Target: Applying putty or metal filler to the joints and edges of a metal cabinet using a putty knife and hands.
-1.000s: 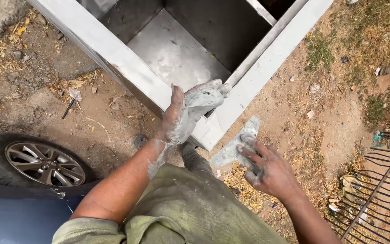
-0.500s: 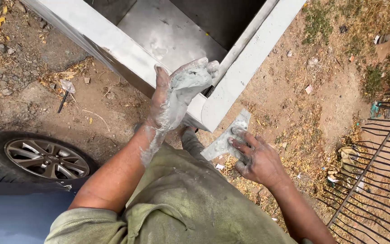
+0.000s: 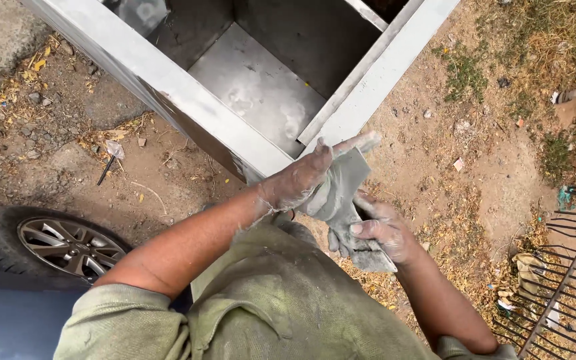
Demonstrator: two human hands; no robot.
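My left hand [image 3: 298, 181], coated in grey paste, is closed on a grey paste-smeared sheet [image 3: 343, 190] held in front of my body. My right hand [image 3: 380, 230] grips the lower end of the same sheet, fingers curled round it. Both hands meet just below the near corner of a large white-grey metal cabinet frame [image 3: 221, 130] that lies on the ground, its open side up. The sheet's far tip points toward the frame's corner. My olive-green shirt fills the lower part of the view.
A car wheel with a spoked rim [image 3: 68, 245] and dark blue bodywork [image 3: 8, 313] sit at lower left. A black metal grille [image 3: 568, 280] lies at lower right. Bare dirt with dry leaves, small stones and litter surrounds the frame.
My left hand has come down off the frame's corner toward my body. My right hand has risen to meet it, and both now hold the sheet together.
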